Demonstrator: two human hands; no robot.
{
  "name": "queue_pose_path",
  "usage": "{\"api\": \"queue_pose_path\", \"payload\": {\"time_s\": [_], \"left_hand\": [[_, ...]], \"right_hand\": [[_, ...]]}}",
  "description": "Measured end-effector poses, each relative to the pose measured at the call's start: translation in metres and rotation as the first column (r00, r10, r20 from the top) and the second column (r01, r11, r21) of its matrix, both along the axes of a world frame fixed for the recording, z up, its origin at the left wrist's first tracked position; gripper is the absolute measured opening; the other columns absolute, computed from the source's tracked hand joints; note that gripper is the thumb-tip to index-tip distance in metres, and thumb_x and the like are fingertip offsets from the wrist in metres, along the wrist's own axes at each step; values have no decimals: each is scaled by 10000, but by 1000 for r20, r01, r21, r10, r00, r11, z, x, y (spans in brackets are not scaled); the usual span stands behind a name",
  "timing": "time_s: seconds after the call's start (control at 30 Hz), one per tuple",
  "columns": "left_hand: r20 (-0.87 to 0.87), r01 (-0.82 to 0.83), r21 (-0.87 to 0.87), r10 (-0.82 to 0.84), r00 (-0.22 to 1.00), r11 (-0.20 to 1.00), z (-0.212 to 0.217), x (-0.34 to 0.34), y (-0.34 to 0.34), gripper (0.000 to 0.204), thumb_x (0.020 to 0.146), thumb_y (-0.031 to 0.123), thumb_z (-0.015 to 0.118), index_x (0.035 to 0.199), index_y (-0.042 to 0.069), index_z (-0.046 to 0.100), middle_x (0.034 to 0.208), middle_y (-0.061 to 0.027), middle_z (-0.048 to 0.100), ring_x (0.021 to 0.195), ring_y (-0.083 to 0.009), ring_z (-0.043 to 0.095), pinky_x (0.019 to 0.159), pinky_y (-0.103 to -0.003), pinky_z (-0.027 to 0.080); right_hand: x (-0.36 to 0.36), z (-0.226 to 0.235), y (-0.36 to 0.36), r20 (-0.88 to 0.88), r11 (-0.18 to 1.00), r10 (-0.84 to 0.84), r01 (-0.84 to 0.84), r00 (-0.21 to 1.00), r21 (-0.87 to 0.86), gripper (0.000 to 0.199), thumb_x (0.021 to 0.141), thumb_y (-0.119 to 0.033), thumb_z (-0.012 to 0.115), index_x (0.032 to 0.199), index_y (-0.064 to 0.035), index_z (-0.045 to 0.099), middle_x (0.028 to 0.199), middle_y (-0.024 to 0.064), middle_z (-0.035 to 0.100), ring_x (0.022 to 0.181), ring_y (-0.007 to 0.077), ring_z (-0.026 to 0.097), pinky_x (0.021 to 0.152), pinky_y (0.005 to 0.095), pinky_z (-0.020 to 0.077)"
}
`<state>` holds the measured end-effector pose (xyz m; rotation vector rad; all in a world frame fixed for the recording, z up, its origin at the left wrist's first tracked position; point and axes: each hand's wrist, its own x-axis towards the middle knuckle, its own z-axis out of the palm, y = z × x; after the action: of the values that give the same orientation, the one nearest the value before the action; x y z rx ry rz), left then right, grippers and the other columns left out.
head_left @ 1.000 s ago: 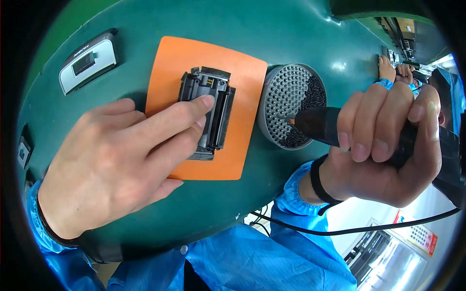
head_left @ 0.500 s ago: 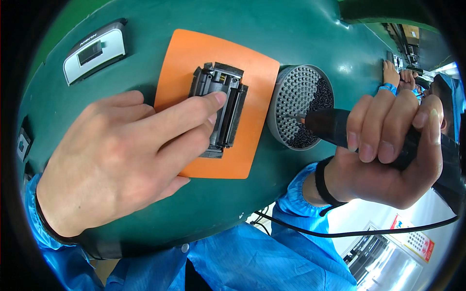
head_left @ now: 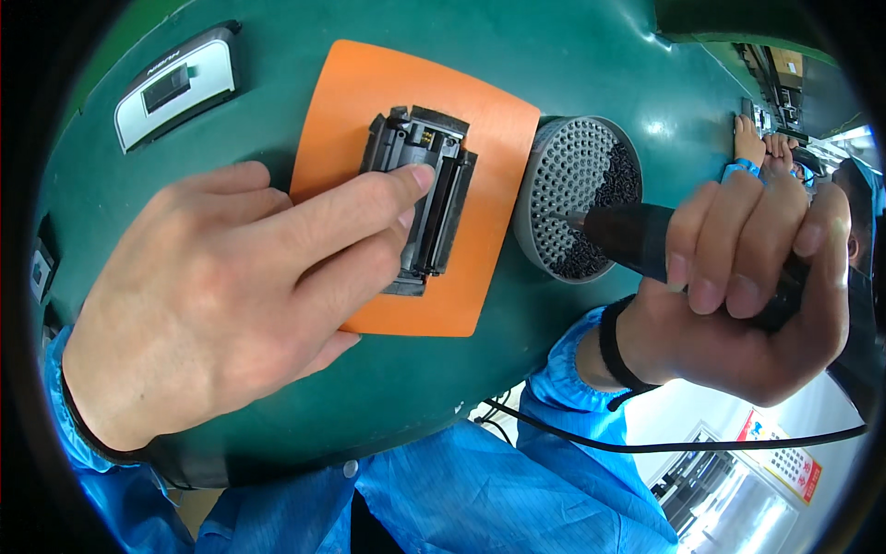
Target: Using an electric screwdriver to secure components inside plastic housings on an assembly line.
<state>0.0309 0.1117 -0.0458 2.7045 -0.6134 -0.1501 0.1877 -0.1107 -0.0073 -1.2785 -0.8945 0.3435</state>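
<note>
Green bench (head_left: 591,55) fills my view. Orange mat (head_left: 480,231) mid-surface carries grey plastic part (head_left: 420,198); left hand (head_left: 231,295) fingers together, pressing it. Right hand (head_left: 738,295) wrapped around black driver (head_left: 628,235), tip over perforated screw dish (head_left: 577,198) beside mat's right edge.

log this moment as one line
left hand: pressing black part on orange mat | right hand: gripping driver, tip at screw tray

Left hand (head_left: 231,305) hides lower black part (head_left: 420,198); black tool (head_left: 646,240) body buried in right hand (head_left: 748,295).
</note>
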Motion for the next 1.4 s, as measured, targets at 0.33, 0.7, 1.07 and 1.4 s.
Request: {"api": "queue_pose_path", "payload": {"time_s": [0.33,0.7,1.07,1.4], "left_hand": [[16,-20,-15,21,1000,1000,2,-5,7,687,619,308,844,1214,19,662,1445,-79,565,692,-209,602,678,-334,509],[229,-97,36,87,970,995,-8,-12,1,404,692,225,787,1063,75,730,1353,-20,644,546,-124,524,618,-267,474],[241,-82,52,67,968,995,-14,-11,5,347,714,198,755,1037,72,720,1311,-42,653,568,-122,557,607,-273,481],[236,-71,59,56,970,996,-8,-14,6,266,721,178,722,966,73,714,1287,-57,664,591,-137,569,602,-269,478]], "right_hand": [[1,23,8,-32,987,-113,116,993,110,187,990,-187,458,872,-58,523,633,-10,429,476,77,387,454,253,346],[-13,24,57,36,993,113,-114,993,20,252,1029,-250,386,948,-41,502,666,30,483,525,135,465,482,309,415],[-17,5,76,125,998,64,-65,990,6,246,1018,-243,381,919,-58,511,649,10,457,504,115,434,476,290,397],[-21,2,81,240,997,62,-72,969,31,255,1027,-242,334,918,-77,494,631,3,439,479,110,400,461,291,380]]}}
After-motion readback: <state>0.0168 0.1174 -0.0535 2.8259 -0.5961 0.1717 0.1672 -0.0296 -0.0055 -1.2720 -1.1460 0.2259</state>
